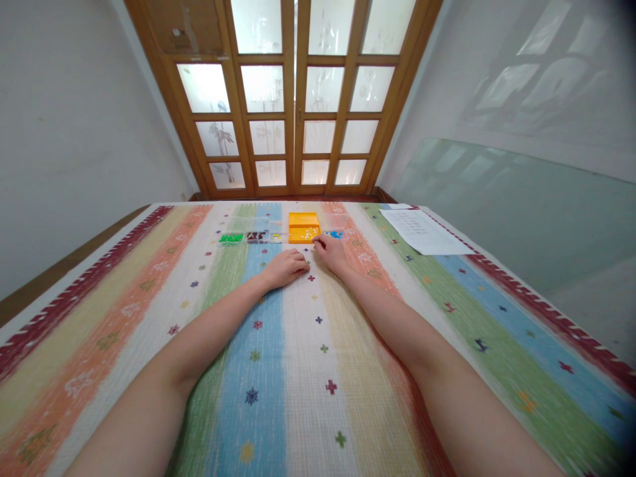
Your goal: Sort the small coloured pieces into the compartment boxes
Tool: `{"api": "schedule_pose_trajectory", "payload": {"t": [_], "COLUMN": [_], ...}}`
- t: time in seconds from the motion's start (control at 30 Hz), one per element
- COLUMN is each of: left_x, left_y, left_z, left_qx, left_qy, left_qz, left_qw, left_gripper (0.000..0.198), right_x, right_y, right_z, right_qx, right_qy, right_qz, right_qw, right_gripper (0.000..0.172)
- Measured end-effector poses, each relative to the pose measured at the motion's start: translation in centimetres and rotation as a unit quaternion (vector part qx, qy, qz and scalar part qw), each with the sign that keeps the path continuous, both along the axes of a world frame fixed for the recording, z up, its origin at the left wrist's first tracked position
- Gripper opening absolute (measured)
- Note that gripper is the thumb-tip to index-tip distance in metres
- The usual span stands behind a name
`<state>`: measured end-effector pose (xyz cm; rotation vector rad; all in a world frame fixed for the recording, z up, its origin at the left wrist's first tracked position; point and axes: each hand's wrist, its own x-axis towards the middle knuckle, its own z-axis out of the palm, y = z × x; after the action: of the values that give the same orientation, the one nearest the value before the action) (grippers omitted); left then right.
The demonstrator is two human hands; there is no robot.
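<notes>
My left hand (287,267) rests on the striped tablecloth (301,344) with its fingers curled and closed; whatever may be in them is hidden. Just right of it, my right hand (330,252) has its thumb and fingers pinched together by the front right corner of an open orange box (297,234). Anything in that pinch is too small to make out. Small white pieces (311,232) lie in the front half of the box. Behind the right hand, a clear container of blue pieces (334,234) is partly covered.
Left of the orange box stand clear containers with green pieces (231,238), dark pieces (257,236) and yellow pieces (277,236). A printed paper sheet (424,232) lies at the far right. Beyond the table are wood-framed glass doors (293,119); a glass panel (521,205) leans at right.
</notes>
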<state>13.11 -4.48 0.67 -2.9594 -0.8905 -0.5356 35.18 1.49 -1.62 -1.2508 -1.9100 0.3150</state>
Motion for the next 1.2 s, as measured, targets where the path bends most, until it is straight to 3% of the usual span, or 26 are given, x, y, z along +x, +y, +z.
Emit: {"api": "schedule_pose_trajectory", "payload": {"t": [0.23,0.77,1.2], "left_x": [-0.5,-1.5,-1.0], "left_y": [-0.2,0.9,0.4], "left_z": [0.3,-0.3,0.1], "left_qx": [-0.013,-0.008,-0.028], "left_qy": [-0.016,-0.031,-0.038], "left_qz": [0.012,0.117,0.06], "left_qw": [1.0,0.993,0.997], "left_gripper": [0.023,0.026,0.019], "right_x": [0.0,-0.2,-0.1], "right_y": [-0.1,-0.3,-0.4], "right_z": [0.0,0.4,0.3], "right_qx": [-0.002,0.005,0.01], "right_qy": [-0.004,-0.029,-0.023], "right_qz": [0.004,0.014,0.023], "right_qw": [1.0,0.999,0.999], "right_gripper": [0.024,0.023,0.023]}}
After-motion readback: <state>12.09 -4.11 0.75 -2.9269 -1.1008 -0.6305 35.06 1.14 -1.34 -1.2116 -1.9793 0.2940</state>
